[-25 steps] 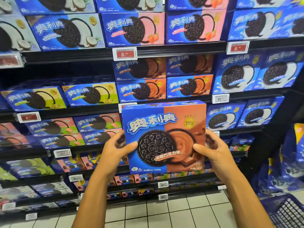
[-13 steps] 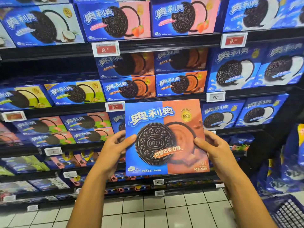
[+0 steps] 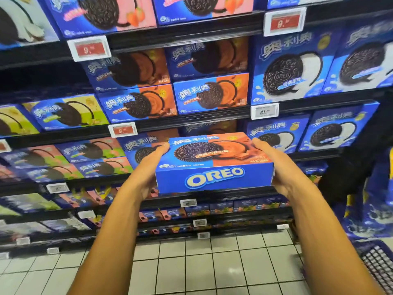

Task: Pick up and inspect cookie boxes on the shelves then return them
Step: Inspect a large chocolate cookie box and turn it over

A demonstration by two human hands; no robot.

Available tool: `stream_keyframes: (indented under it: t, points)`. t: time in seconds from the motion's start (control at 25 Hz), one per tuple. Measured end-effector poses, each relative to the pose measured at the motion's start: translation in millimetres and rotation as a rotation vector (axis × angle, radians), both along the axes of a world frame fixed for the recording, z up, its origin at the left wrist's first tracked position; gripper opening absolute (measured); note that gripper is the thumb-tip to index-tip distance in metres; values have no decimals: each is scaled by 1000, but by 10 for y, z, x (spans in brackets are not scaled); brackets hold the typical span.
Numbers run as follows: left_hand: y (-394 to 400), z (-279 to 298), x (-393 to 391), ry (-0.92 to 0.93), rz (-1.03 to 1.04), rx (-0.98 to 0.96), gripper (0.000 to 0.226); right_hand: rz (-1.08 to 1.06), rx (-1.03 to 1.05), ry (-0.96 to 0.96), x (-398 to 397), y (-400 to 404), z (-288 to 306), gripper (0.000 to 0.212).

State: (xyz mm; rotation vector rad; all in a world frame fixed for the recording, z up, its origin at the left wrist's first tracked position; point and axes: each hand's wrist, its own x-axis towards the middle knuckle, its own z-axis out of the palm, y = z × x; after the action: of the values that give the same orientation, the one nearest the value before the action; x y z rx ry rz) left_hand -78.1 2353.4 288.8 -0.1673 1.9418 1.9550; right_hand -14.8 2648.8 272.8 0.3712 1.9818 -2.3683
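A blue and orange chocolate Oreo cookie box [image 3: 214,165] is held in front of the shelves at chest height. It is tipped back, so its blue bottom edge with the white OREO logo faces me and its printed front faces up. My left hand [image 3: 148,169] grips its left side and my right hand [image 3: 276,167] grips its right side. Behind the box, the shelf slot [image 3: 204,128] looks dark with more boxes set further back.
Black shelves [image 3: 191,120] hold rows of blue Oreo boxes in several flavours, with price tags [image 3: 264,111] on the rails. A white tiled floor [image 3: 202,262] lies below. A blue basket [image 3: 378,262] sits at the lower right, beside blue hanging packs.
The box has tipped back from upright, front facing me, to nearly flat with its bottom edge toward me. It also moved forward toward the shelf, and my view shifted closer.
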Motion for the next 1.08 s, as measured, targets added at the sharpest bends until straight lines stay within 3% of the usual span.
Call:
stream_keyframes:
  t: [0.12, 0.2, 0.36, 0.6, 0.88, 1.08]
  points:
    - [102, -155, -42, 64, -16, -7, 29, 47, 76, 20, -63, 204, -104, 49]
    - [146, -320, -38, 121, -27, 3, 22, 63, 114, 49, -84, 319, -265, 38]
    - [280, -676, 51, 146, -5, -2, 38, 15, 142, 28, -153, 442, -688, 17]
    - [555, -1040, -39, 168, 83, -29, 53, 42, 179, 56, -280, 458, -1072, 35]
    - [758, -945, -399, 300, 148, -172, 53, -2, 494, 54, -662, 348, -1061, 48]
    - [765, -1030, -591, 319, 155, -329, 51, -37, 653, 11, -884, 292, -1069, 47]
